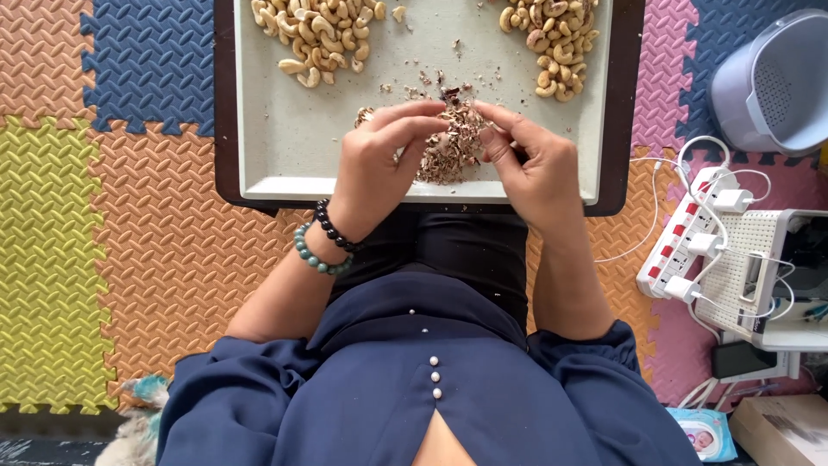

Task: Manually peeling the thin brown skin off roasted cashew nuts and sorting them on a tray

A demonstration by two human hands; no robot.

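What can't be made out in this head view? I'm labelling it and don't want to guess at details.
- What the left hand and right hand pinch between them: their fingertips cover it.
- The two cashew piles: cut off by the top edge.
- The pile of skins: partly hidden by both hands.
- The tray: far end out of frame.
- The grey container: clipped by the right edge.

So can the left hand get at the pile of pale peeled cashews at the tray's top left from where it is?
Probably yes: the pile of pale peeled cashews lies just beyond the left hand, with only bare grey tray between them.
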